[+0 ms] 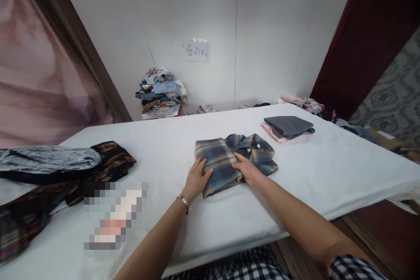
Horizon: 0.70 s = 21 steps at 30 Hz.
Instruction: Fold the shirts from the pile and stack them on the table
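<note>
A blue, grey and yellow plaid shirt (221, 151) lies folded on the white table, its collar and small white label at the upper right. My left hand (197, 178) rests at the shirt's lower left edge, thumb apart from the fingers, which are stretched out against the cloth. On the right, my right hand (248, 170) has thumb and index finger at the edge of the folded-over layer, pinching it; the other fingers are partly hidden. A metal watch (184, 203) is on my left wrist.
A dark grey folded garment (288, 126) lies on pink cloth (278, 138) at the right. Dark patterned clothes (113, 155) spread over the left side. A blurred patch (114, 216) covers something nearby. Behind the table stands a clothes pile (162, 94); a paper sign (197, 50) hangs above.
</note>
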Available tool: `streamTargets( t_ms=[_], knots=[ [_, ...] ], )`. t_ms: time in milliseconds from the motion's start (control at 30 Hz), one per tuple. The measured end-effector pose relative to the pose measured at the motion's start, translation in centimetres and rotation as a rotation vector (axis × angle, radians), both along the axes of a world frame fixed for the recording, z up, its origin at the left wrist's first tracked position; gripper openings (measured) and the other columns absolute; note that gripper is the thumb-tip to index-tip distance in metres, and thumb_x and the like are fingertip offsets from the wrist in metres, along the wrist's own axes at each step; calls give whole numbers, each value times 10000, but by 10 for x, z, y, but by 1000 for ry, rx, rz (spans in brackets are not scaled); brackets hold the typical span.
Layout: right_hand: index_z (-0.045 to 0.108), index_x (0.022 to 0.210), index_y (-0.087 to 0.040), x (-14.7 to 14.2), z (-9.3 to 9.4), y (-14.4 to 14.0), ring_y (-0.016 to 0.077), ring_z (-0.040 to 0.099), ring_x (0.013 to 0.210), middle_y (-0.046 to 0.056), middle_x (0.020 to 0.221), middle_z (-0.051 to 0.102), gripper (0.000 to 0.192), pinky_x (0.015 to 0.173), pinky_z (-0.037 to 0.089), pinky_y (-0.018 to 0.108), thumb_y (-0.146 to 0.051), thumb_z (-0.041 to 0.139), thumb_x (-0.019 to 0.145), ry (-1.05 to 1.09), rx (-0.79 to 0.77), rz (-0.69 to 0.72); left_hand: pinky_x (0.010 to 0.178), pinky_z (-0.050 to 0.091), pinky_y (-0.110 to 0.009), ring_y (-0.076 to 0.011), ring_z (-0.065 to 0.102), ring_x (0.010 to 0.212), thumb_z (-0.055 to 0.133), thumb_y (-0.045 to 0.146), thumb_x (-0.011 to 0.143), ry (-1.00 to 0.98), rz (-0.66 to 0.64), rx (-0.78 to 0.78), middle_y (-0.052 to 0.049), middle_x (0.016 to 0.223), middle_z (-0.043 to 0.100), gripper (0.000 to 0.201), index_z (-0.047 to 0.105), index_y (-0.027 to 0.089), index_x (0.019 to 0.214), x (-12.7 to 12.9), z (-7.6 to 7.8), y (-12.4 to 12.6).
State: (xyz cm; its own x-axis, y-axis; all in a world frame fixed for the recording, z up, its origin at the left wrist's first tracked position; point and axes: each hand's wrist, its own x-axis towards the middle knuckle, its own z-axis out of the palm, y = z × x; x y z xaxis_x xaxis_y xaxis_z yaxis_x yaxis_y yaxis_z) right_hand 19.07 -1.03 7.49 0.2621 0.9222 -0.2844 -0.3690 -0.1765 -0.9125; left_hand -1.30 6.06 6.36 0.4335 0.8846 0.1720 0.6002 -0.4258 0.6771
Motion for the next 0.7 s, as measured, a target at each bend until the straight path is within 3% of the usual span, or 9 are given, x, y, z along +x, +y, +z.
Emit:
streamTargets(
  t_ms=[200,333,433,533,700],
  knots=[
    [550,1245,-231,11,-11,-9,190,661,819,20,926,699,603,706,534,324,-176,627,650,-224,119,-54,1154,258,-410,-264,340,1381,480,494,852,98,-21,86,-123,1492,380,550,537,177,1299,5,-1,-1],
    [606,1168,-224,16,-4,-38,191,638,898,66,1123,656,466,723,543,330,-254,642,704,-511,202,-132,1144,280,-406,-268,366,1361,474,473,862,171,-20,199,-123,1453,432,475,603,181,1213,4,5,8],
    [602,1117,-206,17,3,-78,188,664,790,93,1079,668,411,572,548,302,-320,684,731,-289,46,-112,1140,279,-386,-253,349,1371,458,456,875,201,-47,275,-118,1459,424,443,611,187,1191,7,17,29],
    [597,1045,-184,13,9,-109,212,696,798,124,1049,686,397,564,571,314,-325,757,709,71,-177,-90,1137,258,-406,-256,338,1375,468,457,872,267,-86,293,-109,1472,412,465,566,207,1251,23,30,60],
    [635,925,-155,-1,9,-109,229,690,923,141,1071,683,314,703,591,352,-342,775,716,365,-206,-65,1137,207,-422,-274,327,1383,546,468,819,371,-201,115,-124,1495,383,583,491,192,1330,71,40,116]
  ],
)
